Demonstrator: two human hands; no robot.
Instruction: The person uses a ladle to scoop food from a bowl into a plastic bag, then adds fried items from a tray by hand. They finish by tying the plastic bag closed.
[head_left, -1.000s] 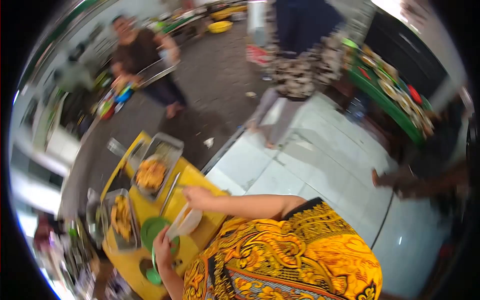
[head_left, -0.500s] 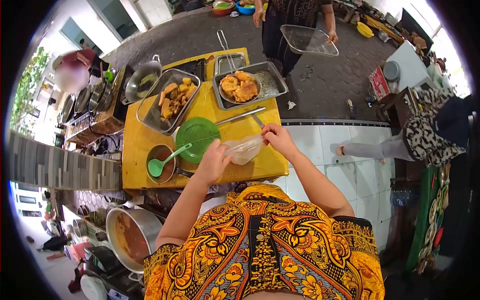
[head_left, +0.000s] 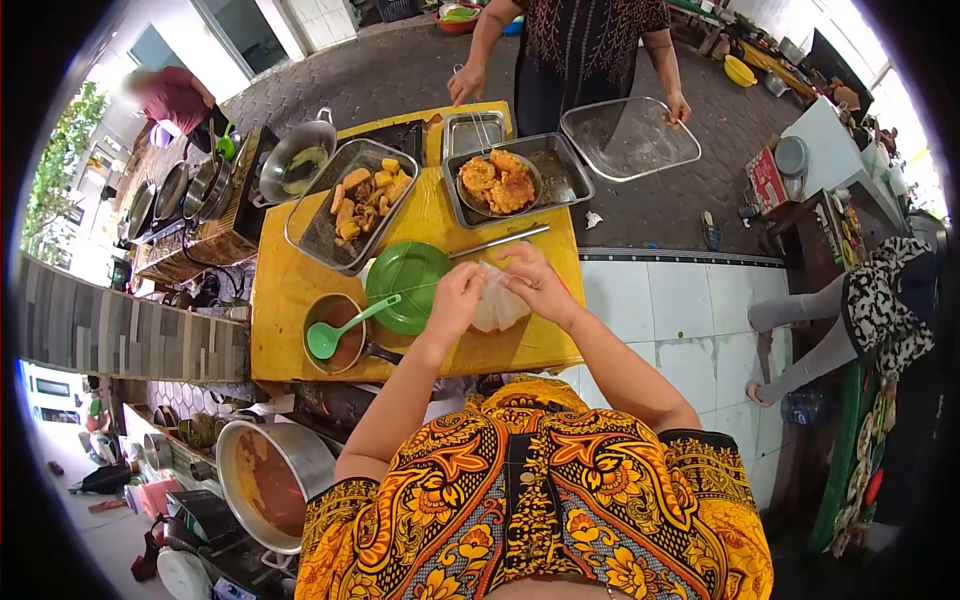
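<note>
A clear plastic bag (head_left: 500, 305) hangs between my two hands over the front of the yellow table (head_left: 285, 270). Fingers of my left hand (head_left: 457, 297) pinch its left edge, beside a green plate (head_left: 408, 285). On the other side, my right hand (head_left: 540, 284) grips the bag's upper edge with bent fingers. Left of the plate, a light green ladle (head_left: 325, 338) rests in a saucepan (head_left: 310, 312) of brown sauce. Behind my hands lies a metal rod-like utensil (head_left: 500, 242).
Fried food (head_left: 500, 182) sits in a strainer inside a metal tray (head_left: 570, 172). A wire basket (head_left: 300, 222) holds fried pieces. Across the table, a co-worker (head_left: 575, 50) holds an empty mesh basket (head_left: 630, 140) and the strainer's handle. A large pot (head_left: 235, 440) stands at lower left.
My hands have come closer together, and the bag now hangs lower between them. The co-worker has stepped up to the table and taken the strainer's handle. The person at right has moved.
</note>
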